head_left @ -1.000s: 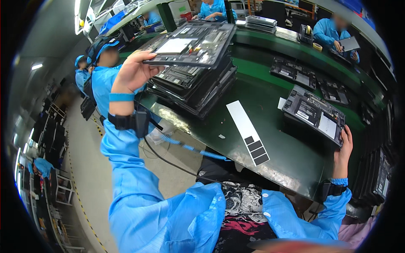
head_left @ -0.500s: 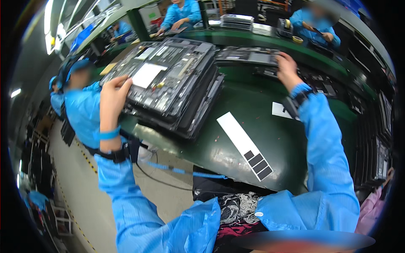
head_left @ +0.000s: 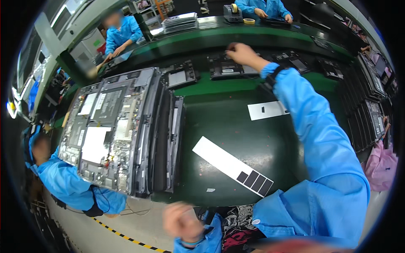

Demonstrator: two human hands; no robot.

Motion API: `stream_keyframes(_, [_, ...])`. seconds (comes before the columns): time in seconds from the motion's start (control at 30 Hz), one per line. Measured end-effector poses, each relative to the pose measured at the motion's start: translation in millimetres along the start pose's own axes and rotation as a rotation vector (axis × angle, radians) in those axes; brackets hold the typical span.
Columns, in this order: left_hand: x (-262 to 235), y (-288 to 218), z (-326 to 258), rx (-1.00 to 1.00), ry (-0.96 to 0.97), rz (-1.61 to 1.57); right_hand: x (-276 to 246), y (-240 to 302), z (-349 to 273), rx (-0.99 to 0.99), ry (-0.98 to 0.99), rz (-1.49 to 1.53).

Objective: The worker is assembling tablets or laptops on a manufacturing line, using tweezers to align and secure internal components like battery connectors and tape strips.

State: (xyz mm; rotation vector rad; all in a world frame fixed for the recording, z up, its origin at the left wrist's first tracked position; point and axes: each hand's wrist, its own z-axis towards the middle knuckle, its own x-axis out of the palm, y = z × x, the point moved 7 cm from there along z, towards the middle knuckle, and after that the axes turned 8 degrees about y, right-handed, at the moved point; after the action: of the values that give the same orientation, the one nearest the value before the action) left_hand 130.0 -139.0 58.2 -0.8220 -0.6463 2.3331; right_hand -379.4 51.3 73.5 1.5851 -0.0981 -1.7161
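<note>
My right hand point(head_left: 244, 55) reaches out over an open laptop base point(head_left: 222, 67) on the far side of the bench. Its fingers look pinched together, and what they hold, if anything, I cannot make out. My left hand point(head_left: 182, 221) is low, by the bench's near edge, and smeared by motion. To the left rises a stack of open laptop bases point(head_left: 112, 101), circuit boards and batteries showing. On the green bench point(head_left: 223, 114) lies a white strip point(head_left: 219, 158) with several black rectangles at one end. A white sheet point(head_left: 255, 111) bearing a small black piece lies below my right forearm.
More laptop bases lie along the far side, including one point(head_left: 182, 75) beside the stack. At right stand rows of black laptop parts point(head_left: 358, 122). Across the bench are two co-workers, a tape dispenser point(head_left: 233, 14) and a pile of flat panels point(head_left: 180, 23). Another person is at left.
My left hand has left the stack and dropped toward my body. My right hand has come off the laptop base's edge and now hovers over a base. The view has swung right.
</note>
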Motion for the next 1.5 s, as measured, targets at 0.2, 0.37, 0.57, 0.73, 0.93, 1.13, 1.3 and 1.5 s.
stream_keyframes(0.2, [143, -8, 7, -0.038, 0.661, 0.088, -40, -149, -93, 0.35, -0.12, -0.263])
stream_keyframes(0.37, [159, -11, -5, 0.039, 0.717, 0.169, -15, -140, -97, 0.36, -0.184, -0.005])
stream_keyframes(0.57, [162, -13, -9, 0.064, 0.722, 0.206, 18, -160, -58, 0.472, -0.271, 0.324])
stream_keyframes(0.73, [161, -15, -7, 0.058, 0.725, 0.218, 26, -156, -46, 0.454, -0.453, 0.576])
stream_keyframes(0.93, [158, -19, -6, 0.006, 0.755, 0.261, -14, -110, -63, 0.382, -0.699, 0.837])
stream_keyframes(1.13, [161, -1, -3, -0.11, 0.804, 0.127, -102, -69, -186, 0.126, -0.533, 1.187])
stream_keyframes(1.3, [168, -1, 5, -0.042, 0.974, 0.101, -118, -54, -358, 0.221, -0.534, 1.149])
stream_keyframes(1.5, [177, 7, 38, -0.003, 1.051, -0.114, -54, -64, -469, 0.383, -0.56, 1.113])
